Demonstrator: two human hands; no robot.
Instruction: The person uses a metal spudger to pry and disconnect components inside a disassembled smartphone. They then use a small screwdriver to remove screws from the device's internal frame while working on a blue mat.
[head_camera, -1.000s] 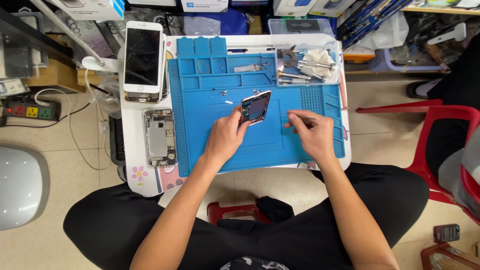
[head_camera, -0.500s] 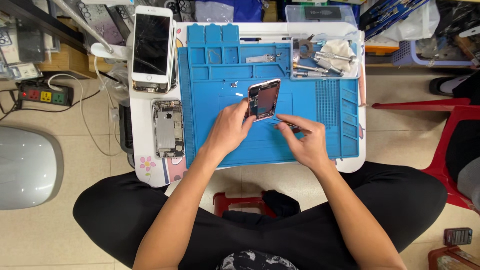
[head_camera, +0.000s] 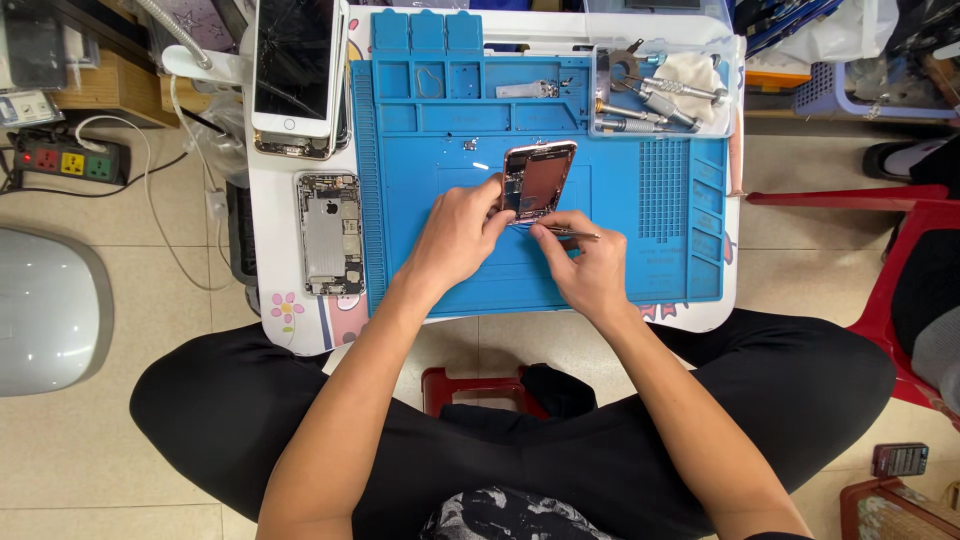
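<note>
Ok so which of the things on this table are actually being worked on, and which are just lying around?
In use:
- phone body, steadied by the left hand
- thin metal tool, held in the right hand
- blue work mat underneath

Lying about:
- cracked white phone
- opened phone shell
- tray of tools
- power strip

Phone part's lower edge (head_camera: 537, 182) behind fingers (head_camera: 500, 205)
</note>
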